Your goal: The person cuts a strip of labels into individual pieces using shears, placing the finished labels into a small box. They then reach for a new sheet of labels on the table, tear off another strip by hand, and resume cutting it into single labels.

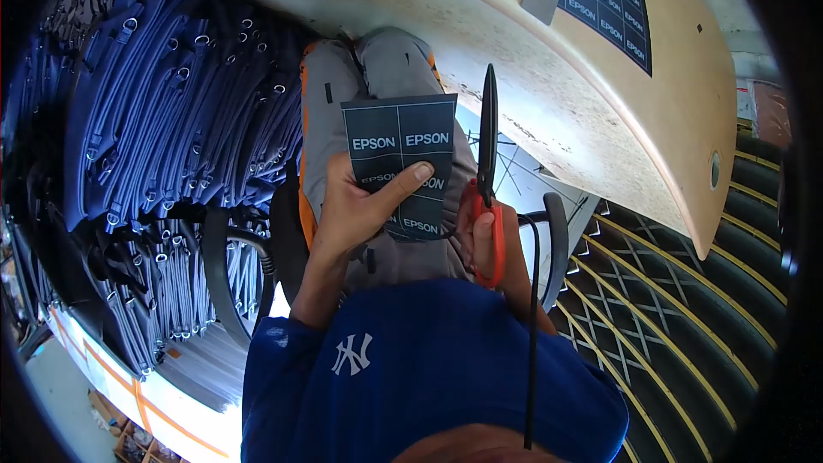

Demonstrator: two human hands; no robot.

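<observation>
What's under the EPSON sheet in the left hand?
Grey trousers show around the sheet, so probably the lap continues beneath. The left hand has its thumb on top; its fingers are hidden, apparently behind the sheet. Anything else there is covered.

This looks like a workshop: massed blue fabric pieces [159,94] (metal rings [129,24] attached), scissors [486,182], printed EPSON sheets [390,157].

The EPSON sheet [372,123] hides most fingers of the left hand [360,210], and the top edge crops the table [664,146].
</observation>
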